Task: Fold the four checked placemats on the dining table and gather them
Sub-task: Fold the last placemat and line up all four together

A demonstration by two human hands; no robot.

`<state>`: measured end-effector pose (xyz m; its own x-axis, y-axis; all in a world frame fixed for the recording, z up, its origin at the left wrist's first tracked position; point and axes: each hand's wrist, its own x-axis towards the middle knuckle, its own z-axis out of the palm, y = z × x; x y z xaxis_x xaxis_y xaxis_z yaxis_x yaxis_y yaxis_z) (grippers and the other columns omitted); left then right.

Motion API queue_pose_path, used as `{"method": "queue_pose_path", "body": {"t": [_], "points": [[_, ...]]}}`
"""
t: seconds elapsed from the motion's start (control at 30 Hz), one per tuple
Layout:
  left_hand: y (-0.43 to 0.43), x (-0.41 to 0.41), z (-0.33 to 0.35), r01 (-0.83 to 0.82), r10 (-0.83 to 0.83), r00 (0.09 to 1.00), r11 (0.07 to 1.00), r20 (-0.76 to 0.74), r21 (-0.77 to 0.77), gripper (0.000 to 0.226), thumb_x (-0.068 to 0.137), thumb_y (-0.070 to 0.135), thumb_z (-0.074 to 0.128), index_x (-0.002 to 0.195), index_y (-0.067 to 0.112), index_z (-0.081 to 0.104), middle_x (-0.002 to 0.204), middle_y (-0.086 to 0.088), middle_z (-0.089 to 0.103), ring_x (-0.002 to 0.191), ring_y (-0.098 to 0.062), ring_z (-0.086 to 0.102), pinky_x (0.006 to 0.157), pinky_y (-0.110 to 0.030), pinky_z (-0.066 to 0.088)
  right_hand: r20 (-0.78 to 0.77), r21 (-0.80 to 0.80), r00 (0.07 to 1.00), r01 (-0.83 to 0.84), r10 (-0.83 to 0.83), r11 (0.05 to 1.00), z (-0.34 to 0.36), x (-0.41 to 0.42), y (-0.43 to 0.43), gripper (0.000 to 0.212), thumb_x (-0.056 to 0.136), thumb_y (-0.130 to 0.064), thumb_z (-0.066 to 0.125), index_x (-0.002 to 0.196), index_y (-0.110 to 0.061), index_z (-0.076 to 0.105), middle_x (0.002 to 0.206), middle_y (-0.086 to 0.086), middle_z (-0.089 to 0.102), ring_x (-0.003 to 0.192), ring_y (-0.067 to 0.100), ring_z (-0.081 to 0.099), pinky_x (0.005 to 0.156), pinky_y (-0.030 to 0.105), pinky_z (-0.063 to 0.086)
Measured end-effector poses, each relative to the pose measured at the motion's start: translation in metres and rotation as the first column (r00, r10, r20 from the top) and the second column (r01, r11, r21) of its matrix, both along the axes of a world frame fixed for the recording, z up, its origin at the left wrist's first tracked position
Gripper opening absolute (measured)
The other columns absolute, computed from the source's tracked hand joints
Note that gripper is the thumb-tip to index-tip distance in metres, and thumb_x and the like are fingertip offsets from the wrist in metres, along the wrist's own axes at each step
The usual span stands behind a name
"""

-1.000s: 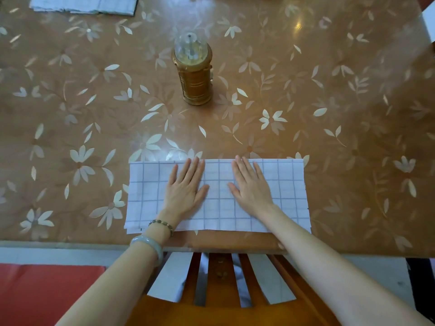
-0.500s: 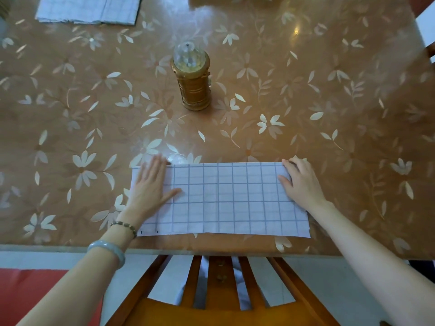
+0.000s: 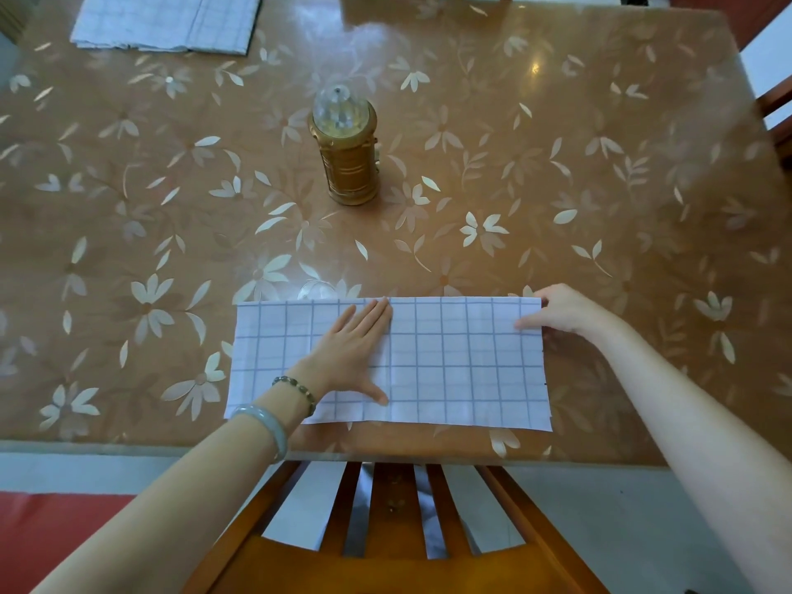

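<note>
A white placemat with blue checks (image 3: pixel 463 366) lies as a long folded strip near the table's front edge. My left hand (image 3: pixel 353 355) rests flat on its middle, fingers together and thumb spread. My right hand (image 3: pixel 557 312) pinches the strip's far right corner between thumb and fingers. A stack of folded checked placemats (image 3: pixel 167 21) sits at the far left corner of the table.
A gold lantern with a clear dome (image 3: pixel 345 147) stands mid-table, beyond the strip. The table (image 3: pixel 600 186) has a glossy brown cover with pale flowers. A wooden chair back (image 3: pixel 394 529) is below the front edge; other chairs at the far and right sides.
My left hand slid from the strip's left end to its middle. My right hand shifted to the far right corner and took hold of it.
</note>
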<state>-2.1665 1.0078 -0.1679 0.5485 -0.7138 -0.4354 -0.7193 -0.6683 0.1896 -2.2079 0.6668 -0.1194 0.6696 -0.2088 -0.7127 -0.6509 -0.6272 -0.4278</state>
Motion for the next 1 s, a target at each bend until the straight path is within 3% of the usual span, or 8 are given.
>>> {"method": "queue_pose_path", "body": {"t": [0.23,0.43,0.57,0.7,0.77,0.8,0.9,1.0], "points": [[-0.002,0.002,0.003,-0.011,0.011,1.000,1.000,-0.014,0.010,0.146,0.054,0.085,0.060,0.149,0.007,-0.020,0.157,-0.003,-0.024,0.144,-0.017,-0.023,0.117,-0.038,-0.015,-0.170,0.276,0.971,0.209,-0.166,0.938,0.026,-0.021,-0.004,0.015,0.086,-0.004,0.060,0.099,-0.002,0.066,0.099,0.014,0.073,0.089,0.025,0.070,0.080,0.040,0.058],[0.000,0.002,0.000,-0.012,0.012,1.000,1.000,-0.010,0.001,0.147,0.053,0.088,0.056,0.148,0.006,-0.021,0.156,-0.005,-0.026,0.145,-0.021,-0.022,0.117,-0.038,-0.016,0.059,0.492,0.982,0.127,-0.179,0.862,0.100,-0.004,0.051,0.015,0.081,-0.005,0.053,0.093,-0.002,0.062,0.075,0.002,0.066,0.060,0.008,0.060,0.049,0.021,0.044],[0.000,0.002,-0.004,0.009,-0.009,1.000,0.999,0.018,-0.032,0.148,0.049,0.090,0.051,0.149,0.004,-0.016,0.151,-0.003,-0.027,0.145,-0.020,-0.020,0.118,-0.038,-0.014,0.150,0.567,0.986,-0.026,-0.072,0.824,0.128,0.011,0.113,0.002,0.080,-0.004,0.052,0.079,-0.006,0.053,0.062,-0.003,0.053,0.054,0.008,0.050,0.046,0.017,0.037],[0.024,0.008,-0.010,-0.162,0.139,0.984,0.962,-0.112,-0.222,0.123,0.060,0.081,0.056,0.154,0.013,0.013,0.162,-0.003,0.005,0.149,-0.022,0.004,0.121,-0.039,0.012,0.193,0.621,0.981,-0.097,-0.031,0.778,0.125,0.029,0.176,0.014,0.081,-0.004,0.054,0.068,-0.011,0.051,0.055,-0.008,0.053,0.049,0.005,0.052,0.046,0.017,0.042],[0.052,0.015,0.005,-0.492,0.362,0.858,0.784,-0.364,-0.379,0.079,0.076,0.049,0.071,0.143,0.024,0.038,0.151,-0.002,0.036,0.139,-0.021,0.035,0.111,-0.041,0.035,0.198,0.629,0.980,-0.125,-0.002,0.767,0.114,0.038,0.204,0.011,0.083,-0.006,0.053,0.073,-0.010,0.055,0.061,-0.003,0.057,0.054,0.011,0.058,0.048,0.023,0.048],[0.068,0.017,0.016,-0.683,0.463,0.717,0.616,-0.521,-0.392,0.057,0.083,0.031,0.071,0.134,0.023,0.048,0.141,-0.004,0.048,0.128,-0.022,0.048,0.105,-0.042,0.043,0.196,0.627,0.981,-0.136,0.014,0.767,0.106,0.041,0.218,0.007,0.084,-0.007,0.052,0.080,-0.007,0.058,0.066,0.001,0.059,0.059,0.015,0.061,0.049,0.027,0.051],[0.110,0.018,0.057,-0.995,0.345,0.096,0.025,-0.934,-0.093,0.033,0.086,0.032,0.058,0.113,0.014,0.059,0.121,-0.017,0.062,0.103,-0.029,0.065,0.086,-0.041,0.055,0.171,0.607,0.985,-0.130,0.032,0.784,0.078,0.048,0.260,0.013,0.084,-0.010,0.051,0.092,-0.001,0.056,0.077,0.010,0.059,0.065,0.023,0.062,0.054,0.035,0.057],[0.140,0.014,0.072,-0.997,0.280,-0.064,0.032,-0.958,0.076,0.072,0.070,0.071,0.056,0.118,0.017,0.058,0.113,-0.012,0.069,0.100,-0.028,0.068,0.080,-0.043,0.057,0.137,0.571,0.990,-0.065,-0.017,0.818,0.048,0.053,0.296,0.007,0.084,-0.009,0.051,0.078,-0.006,0.051,0.071,0.009,0.058,0.057,0.021,0.063,0.051,0.033,0.057]]}}
